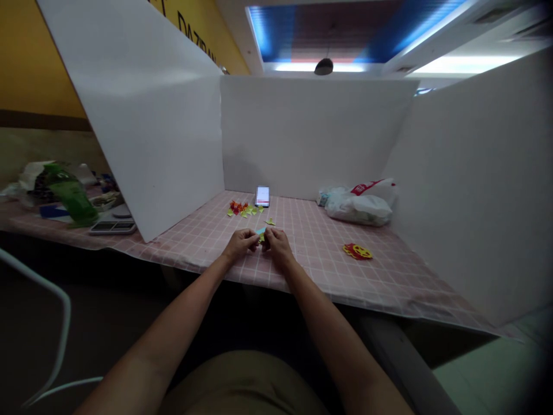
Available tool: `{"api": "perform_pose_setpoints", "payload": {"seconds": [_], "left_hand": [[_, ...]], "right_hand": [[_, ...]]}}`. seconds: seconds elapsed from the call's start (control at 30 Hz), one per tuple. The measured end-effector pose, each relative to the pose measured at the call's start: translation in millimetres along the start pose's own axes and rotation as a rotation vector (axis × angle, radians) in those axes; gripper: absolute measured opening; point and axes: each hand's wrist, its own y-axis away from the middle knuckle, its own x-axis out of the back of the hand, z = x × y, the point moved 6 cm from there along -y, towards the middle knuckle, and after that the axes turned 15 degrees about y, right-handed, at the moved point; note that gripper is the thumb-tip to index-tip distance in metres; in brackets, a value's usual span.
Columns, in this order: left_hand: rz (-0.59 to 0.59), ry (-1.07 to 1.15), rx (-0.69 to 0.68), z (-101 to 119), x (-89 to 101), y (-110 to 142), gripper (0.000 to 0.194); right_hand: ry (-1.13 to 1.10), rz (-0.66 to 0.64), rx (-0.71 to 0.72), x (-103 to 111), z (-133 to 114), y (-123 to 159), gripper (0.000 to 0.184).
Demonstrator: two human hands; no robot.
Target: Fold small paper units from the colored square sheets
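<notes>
My left hand [242,242] and my right hand [277,242] meet near the table's front edge, fingers pinched. Between the fingertips is a small yellow-green piece of folded paper [261,237], mostly hidden by the fingers. A light-blue piece [261,230] shows right behind it; whether it is held or lies on the table I cannot tell. Just beyond the hands lies a yellow-green folded paper piece [270,221]. Farther back, several more yellow-green pieces [253,211] lie beside a cluster of red and orange pieces [238,207].
A lit phone [262,196] stands near the back panel [302,132]. Red and yellow flat cut-outs [358,251] lie to the right, with white plastic bags [360,206] behind. White panels enclose the checked tablecloth [315,248]. Outside the left panel are a green bottle [71,196] and a scale [113,227].
</notes>
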Motion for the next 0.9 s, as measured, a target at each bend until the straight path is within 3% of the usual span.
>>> {"api": "perform_pose_setpoints", "payload": {"seconds": [0.13,0.3,0.7,0.9], "left_hand": [[0.036,0.002,-0.021,0.6,4.0,-1.0,0.028],[0.016,0.014,0.0,2.0,1.4,0.1,0.027],[-0.036,0.018,0.049,2.4,-3.3,3.4,0.029],[-0.02,0.022,0.055,-0.2,-3.3,2.0,0.033]], "right_hand": [[-0.027,-0.073,-0.014,-7.0,-0.1,3.0,0.038],[-0.012,-0.052,-0.008,-4.5,0.3,0.5,0.03],[-0.035,-0.088,-0.037,-7.6,-3.5,6.1,0.034],[-0.011,-0.018,-0.029,-1.4,-7.6,3.9,0.03]]}}
